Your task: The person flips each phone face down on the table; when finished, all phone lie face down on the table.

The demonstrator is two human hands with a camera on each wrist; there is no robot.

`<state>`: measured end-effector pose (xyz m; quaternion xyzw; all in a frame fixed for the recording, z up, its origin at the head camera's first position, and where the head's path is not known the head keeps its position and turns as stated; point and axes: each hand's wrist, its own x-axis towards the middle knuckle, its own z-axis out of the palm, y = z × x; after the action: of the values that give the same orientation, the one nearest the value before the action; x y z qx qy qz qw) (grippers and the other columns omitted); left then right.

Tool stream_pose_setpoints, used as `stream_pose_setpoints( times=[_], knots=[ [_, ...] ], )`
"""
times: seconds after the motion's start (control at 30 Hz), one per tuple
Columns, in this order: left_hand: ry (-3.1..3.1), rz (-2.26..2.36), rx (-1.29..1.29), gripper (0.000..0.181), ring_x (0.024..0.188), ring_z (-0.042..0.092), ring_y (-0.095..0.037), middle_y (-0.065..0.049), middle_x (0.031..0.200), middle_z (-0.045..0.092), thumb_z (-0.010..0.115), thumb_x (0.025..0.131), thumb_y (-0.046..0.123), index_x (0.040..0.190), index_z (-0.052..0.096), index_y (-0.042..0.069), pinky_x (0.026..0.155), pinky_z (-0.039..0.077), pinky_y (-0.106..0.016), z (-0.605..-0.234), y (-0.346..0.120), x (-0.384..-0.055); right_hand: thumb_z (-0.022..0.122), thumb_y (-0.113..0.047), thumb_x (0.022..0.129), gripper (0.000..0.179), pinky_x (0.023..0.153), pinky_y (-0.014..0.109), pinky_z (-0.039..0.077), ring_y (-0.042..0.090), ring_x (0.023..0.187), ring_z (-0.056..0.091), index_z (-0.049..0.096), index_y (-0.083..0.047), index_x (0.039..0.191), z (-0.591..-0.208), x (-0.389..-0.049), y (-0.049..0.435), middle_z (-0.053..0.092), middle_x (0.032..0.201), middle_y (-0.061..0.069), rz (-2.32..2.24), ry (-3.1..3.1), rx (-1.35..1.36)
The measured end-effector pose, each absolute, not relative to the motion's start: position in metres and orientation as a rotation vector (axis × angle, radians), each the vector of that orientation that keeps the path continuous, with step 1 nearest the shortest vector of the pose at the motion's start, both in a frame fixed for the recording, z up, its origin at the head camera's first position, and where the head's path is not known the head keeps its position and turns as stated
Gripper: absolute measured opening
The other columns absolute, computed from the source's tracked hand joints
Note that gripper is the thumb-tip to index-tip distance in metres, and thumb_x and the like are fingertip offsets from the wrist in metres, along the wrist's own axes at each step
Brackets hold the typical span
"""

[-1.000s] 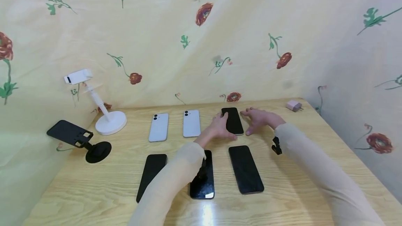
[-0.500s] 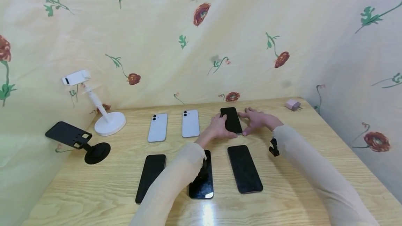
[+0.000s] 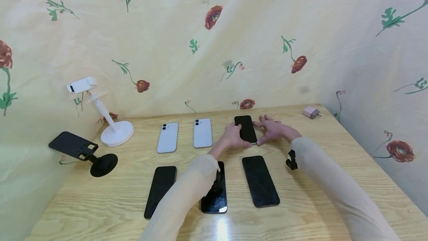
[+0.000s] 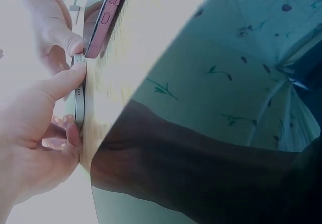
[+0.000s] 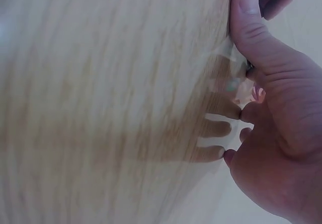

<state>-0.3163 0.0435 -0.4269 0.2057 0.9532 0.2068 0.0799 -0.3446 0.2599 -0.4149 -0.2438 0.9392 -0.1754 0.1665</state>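
A black-screened smartphone [image 3: 246,129] lies face up at the back of the table, its metal edge [image 4: 79,105] showing in the left wrist view. My left hand [image 3: 233,135] holds its left side and near edge between fingers and thumb. At the right side, my right hand [image 3: 272,128] grips it, with the thumb [image 5: 246,20] at the near corner and the other fingers spread along the long edge. The two thumbs almost meet at the near edge. Closer to me lies another black phone [image 3: 260,181]; a third one [image 3: 215,203] is partly hidden beneath my left forearm.
Two white phones [image 3: 168,137] lie camera side up at the back left. Another dark phone [image 3: 160,187] rests left of my forearm. A white stand [image 3: 117,133] and a black stand [image 3: 104,165] are at the far left. A charger plug [image 3: 311,112] sits at the back right.
My right hand has moved slightly left, so its thumb and fingers now meet the back smartphone. The left hand stays at that phone's left side. The head view has shifted a little.
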Motion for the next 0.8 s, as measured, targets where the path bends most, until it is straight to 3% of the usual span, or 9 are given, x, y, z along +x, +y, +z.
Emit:
stream_pose_setpoints(
  times=[0.43, 0.53, 0.63, 0.8],
  knots=[
    [2.867, 0.642, 0.597, 0.091, 0.137, 0.036, -0.04, -0.02, 0.153, 0.038, 0.079, 0.083, 0.049, 0.151, 0.042, 0.001, 0.109, 0.035, -0.04, -0.429, 0.04, -0.318, 0.08, -0.043, 0.084, 0.1, 0.103, 0.078, 0.004, 0.057, 0.142, -0.005, 0.026, 0.005, 0.154, -0.415, -0.345, 0.257, 0.006, 0.154, 0.042, -0.525, 2.672, -0.732],
    [2.882, 0.616, 0.576, 0.09, 0.139, 0.036, -0.037, -0.019, 0.153, 0.04, 0.077, 0.084, 0.049, 0.151, 0.042, 0.002, 0.11, 0.035, -0.038, -0.43, 0.039, -0.318, 0.078, -0.041, 0.087, 0.096, 0.105, 0.075, 0.009, 0.058, 0.142, -0.002, 0.026, 0.004, 0.155, -0.415, -0.346, 0.252, 0.008, 0.155, 0.041, -0.552, 2.668, -0.762],
    [2.912, 0.571, 0.617, 0.084, 0.139, 0.037, -0.033, -0.018, 0.146, 0.049, 0.075, 0.086, 0.048, 0.148, 0.045, 0.0, 0.11, 0.034, -0.037, -0.428, 0.041, -0.318, 0.075, -0.04, 0.09, 0.092, 0.107, 0.071, 0.018, 0.058, 0.141, 0.004, 0.026, 0.004, 0.155, -0.414, -0.348, 0.242, 0.011, 0.154, 0.042, -0.602, 2.658, -0.826],
    [2.934, 0.544, 0.672, 0.075, 0.134, 0.043, -0.032, -0.019, 0.132, 0.06, 0.075, 0.087, 0.046, 0.139, 0.054, -0.004, 0.108, 0.036, -0.033, -0.426, 0.043, -0.317, 0.067, -0.025, 0.098, 0.08, 0.108, 0.061, 0.028, 0.051, 0.138, 0.03, 0.022, 0.015, 0.151, -0.408, -0.35, 0.228, 0.028, 0.149, 0.04, -0.797, 2.633, -0.82]
  ],
)
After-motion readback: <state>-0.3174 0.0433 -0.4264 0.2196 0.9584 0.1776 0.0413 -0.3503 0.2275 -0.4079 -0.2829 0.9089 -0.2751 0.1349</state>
